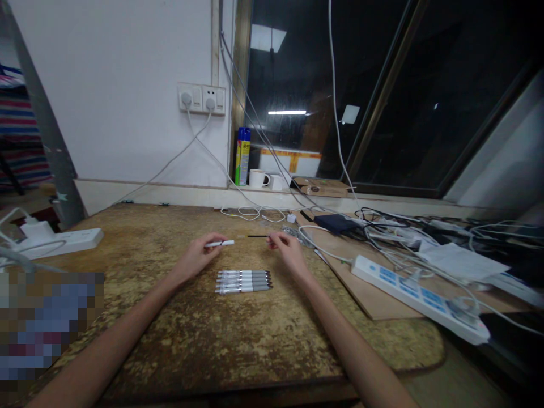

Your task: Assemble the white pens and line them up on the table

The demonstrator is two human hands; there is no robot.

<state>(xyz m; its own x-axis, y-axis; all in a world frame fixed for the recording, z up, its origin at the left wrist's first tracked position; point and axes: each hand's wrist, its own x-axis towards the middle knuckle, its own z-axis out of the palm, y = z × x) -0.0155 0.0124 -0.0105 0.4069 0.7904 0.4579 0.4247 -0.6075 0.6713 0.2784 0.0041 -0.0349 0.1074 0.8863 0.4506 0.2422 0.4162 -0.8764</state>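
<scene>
My left hand (206, 247) is closed on a white pen barrel (227, 242), its end pointing right. In the fingertips of my right hand (283, 243) is a thin dark pen refill (257, 236) whose paler, see-through end points left. A gap separates the barrel from the refill, and both are held just above the worn wooden table (255, 340). Below and between my hands lie several pens (244, 281) side by side, with clear ends to the left, white and grey bodies, and dark tips to the right.
A white power strip (419, 300) lies at right by a brown board (374, 294) and tangled cables. Another power strip (85, 241) sits at far left. Along the sill stand a spray can (242, 156), a white mug (257, 178) and a flat cardboard box (323, 186).
</scene>
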